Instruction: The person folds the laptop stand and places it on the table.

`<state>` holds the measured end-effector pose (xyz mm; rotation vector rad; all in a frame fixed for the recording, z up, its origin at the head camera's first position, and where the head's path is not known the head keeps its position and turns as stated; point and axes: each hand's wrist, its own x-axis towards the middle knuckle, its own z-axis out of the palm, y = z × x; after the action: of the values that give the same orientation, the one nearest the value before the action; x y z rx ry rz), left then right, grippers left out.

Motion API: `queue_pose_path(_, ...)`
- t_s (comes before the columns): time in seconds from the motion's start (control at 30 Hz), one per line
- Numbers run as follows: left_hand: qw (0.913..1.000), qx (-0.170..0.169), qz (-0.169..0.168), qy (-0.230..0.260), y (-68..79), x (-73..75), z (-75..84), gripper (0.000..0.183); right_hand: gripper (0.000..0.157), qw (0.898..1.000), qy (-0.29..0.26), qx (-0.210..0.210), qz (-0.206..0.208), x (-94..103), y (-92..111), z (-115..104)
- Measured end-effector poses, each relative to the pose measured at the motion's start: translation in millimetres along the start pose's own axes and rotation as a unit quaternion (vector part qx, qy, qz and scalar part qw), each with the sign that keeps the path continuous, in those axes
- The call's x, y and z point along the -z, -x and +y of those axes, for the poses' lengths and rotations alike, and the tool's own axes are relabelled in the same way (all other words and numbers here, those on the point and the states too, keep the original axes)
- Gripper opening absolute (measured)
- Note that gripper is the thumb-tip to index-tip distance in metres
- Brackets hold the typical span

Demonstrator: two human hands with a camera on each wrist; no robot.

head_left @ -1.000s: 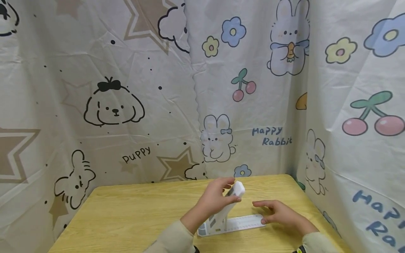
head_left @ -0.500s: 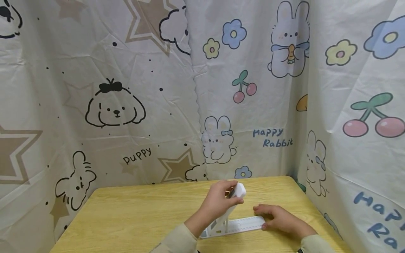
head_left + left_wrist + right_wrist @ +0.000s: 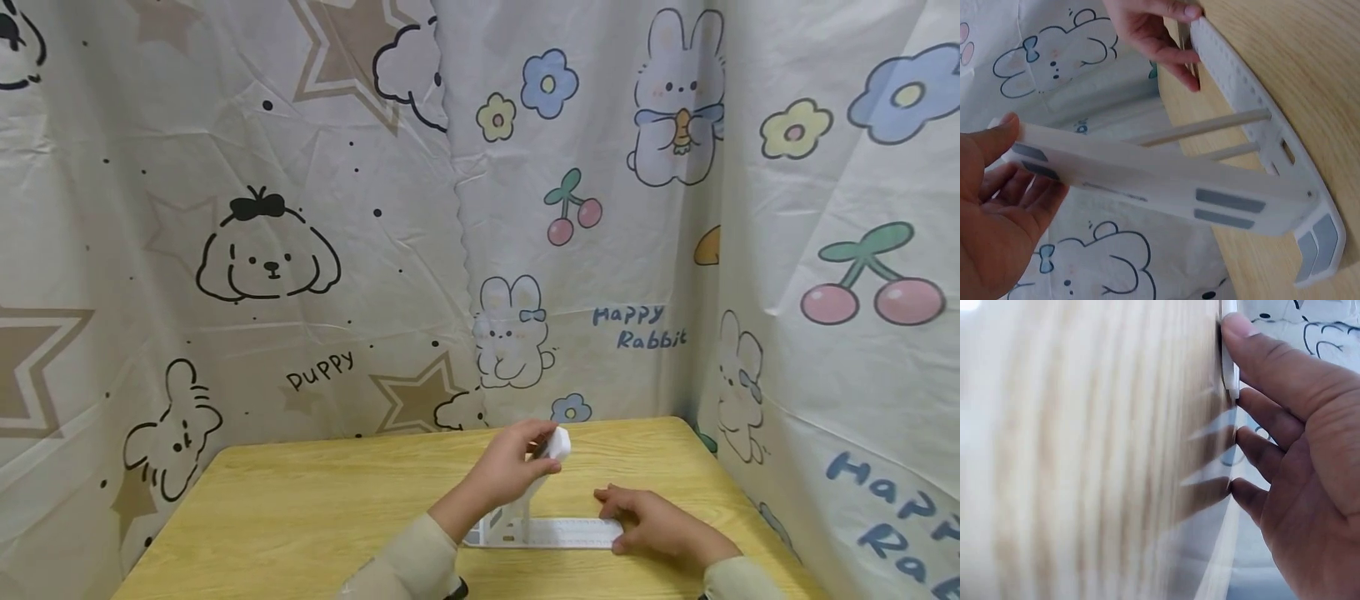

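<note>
A white folding stand (image 3: 573,533) with grey pads is on the wooden table, its panel tilted up from the flat, notched base. In the left wrist view, two thin struts (image 3: 1210,127) run between the panel (image 3: 1110,159) and base. My left hand (image 3: 512,467) grips the panel's raised end, thumb on one edge and fingers on the other. At the base's right end, my right hand (image 3: 656,525) holds it between thumb and fingers. The right wrist view shows that thumb (image 3: 1241,328) against the base edge (image 3: 1230,356), with the other fingertips down at the table surface.
The yellow wood-grain table (image 3: 315,517) extends left of the stand and behind it. Patterned curtains (image 3: 300,250) with puppies, rabbits and cherries hang along the table's back and right side.
The right hand's fingers have come down from a raised position onto the base's end. The base has turned slightly, its right end nearer to me. The left hand keeps its grip on the panel.
</note>
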<state>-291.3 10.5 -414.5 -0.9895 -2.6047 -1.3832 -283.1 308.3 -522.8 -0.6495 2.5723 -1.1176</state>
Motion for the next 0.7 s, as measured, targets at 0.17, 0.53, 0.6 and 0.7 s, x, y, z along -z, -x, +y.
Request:
queue_pose_path(0.17, 0.9996, -0.017, -0.020, 0.012, -2.2, 3.5, -4.2, 0.053, 0.031, 0.999, -0.003, -0.001, -0.043, 7.1, 4.1, -1.7)
queue_pose_path(0.53, 0.9963, -0.069, -0.050, -0.005, -0.1, 8.8, -10.3, 0.056, 0.035, 0.998, 0.025, 0.034, -0.044, 12.7, 1.4, 7.1)
queue_pose_path(0.6, 0.9948, -0.081, -0.060, -0.014, -0.7, 12.2, -13.6, 0.056, 0.035, 0.999, 0.016, 0.034, -0.040, 10.4, 1.4, 5.8)
queue_pose_path(0.7, 0.9937, -0.087, -0.067, -0.021, -0.9, 15.3, -16.5, 0.056, 0.039, 0.999, 0.003, 0.032, -0.044, 7.2, 0.8, 4.9)
